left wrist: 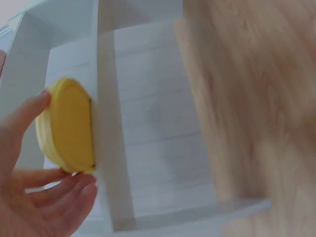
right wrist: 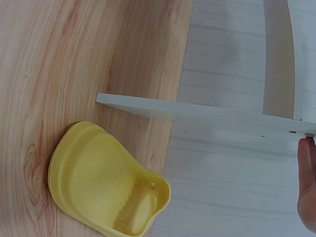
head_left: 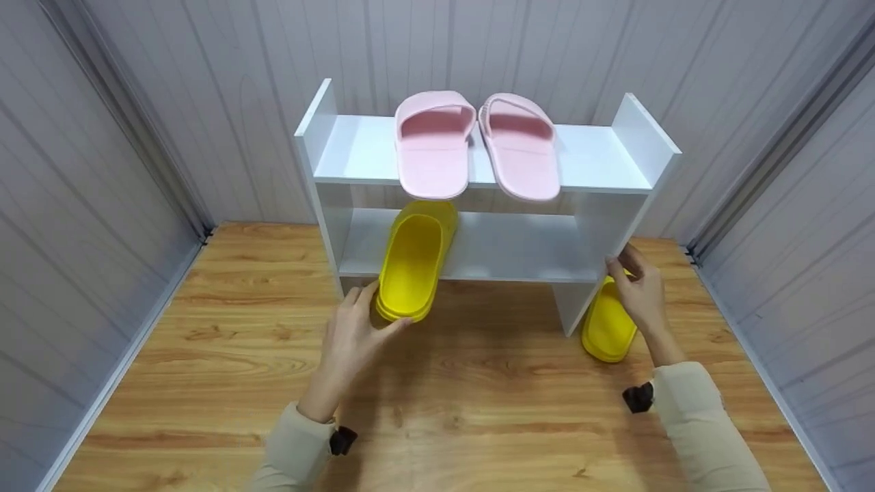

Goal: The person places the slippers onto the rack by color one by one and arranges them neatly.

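Note:
A yellow clog (head_left: 410,266) extends over the front edge of the shoe rack's lower shelf (head_left: 513,249), toe inward, beneath the top shelf. My left hand (head_left: 355,335) holds its heel between thumb and fingers. From the left wrist, the clog (left wrist: 71,126) appears against the shelf's edge. My right hand (head_left: 640,290) touches the front edge and outer face of the rack's right side panel (head_left: 615,219). Beneath that hand, a second yellow clog (head_left: 608,324) lies on the floor beside the rack. The right wrist view shows this clog (right wrist: 98,177) apart from my fingers (right wrist: 304,168).
Two pink slides (head_left: 434,157) sit side by side on the white top shelf (head_left: 366,150); their soles overhang its front edge. Upright side panels rise above both shelf ends. Pale ribbed walls (head_left: 137,137) enclose the wooden floor (head_left: 478,410) at the back and sides.

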Available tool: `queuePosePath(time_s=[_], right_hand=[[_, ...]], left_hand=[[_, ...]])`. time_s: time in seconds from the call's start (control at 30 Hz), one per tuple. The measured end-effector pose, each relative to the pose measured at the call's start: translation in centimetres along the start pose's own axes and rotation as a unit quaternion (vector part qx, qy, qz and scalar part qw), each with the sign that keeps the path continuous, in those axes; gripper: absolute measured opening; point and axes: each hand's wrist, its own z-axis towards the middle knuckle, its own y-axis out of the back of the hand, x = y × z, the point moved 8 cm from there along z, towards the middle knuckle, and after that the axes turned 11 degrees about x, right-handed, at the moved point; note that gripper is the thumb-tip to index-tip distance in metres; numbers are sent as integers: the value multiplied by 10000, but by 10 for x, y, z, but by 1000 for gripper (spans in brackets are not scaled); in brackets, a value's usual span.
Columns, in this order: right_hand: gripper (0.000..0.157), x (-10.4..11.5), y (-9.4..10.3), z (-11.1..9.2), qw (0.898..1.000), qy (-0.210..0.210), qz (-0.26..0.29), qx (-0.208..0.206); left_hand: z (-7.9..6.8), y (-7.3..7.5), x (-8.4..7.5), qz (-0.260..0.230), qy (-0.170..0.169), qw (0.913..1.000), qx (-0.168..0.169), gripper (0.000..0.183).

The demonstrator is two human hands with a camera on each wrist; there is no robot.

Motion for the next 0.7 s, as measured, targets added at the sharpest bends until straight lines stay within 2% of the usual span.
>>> queuePosePath(time_s=[0.17, 0.3, 0.47, 0.7], right_hand=[[35, 0, 0, 0, 10000, -20, -59, 19], [35, 0, 0, 0, 9999, -69, -124, 4], [35, 0, 0, -1, 9997, -151, -204, -19], [35, 0, 0, -1, 9998, -125, -123, -57]], left_hand=[[-3, -8, -4, -57, 60, 9976, -683, 69], [-3, -13, -8, -31, 28, 9950, -995, 68], [-3, -15, -10, 178, 100, 9927, -1187, 67], [-1, -18, -11, 453, 311, 9908, -1239, 67]])
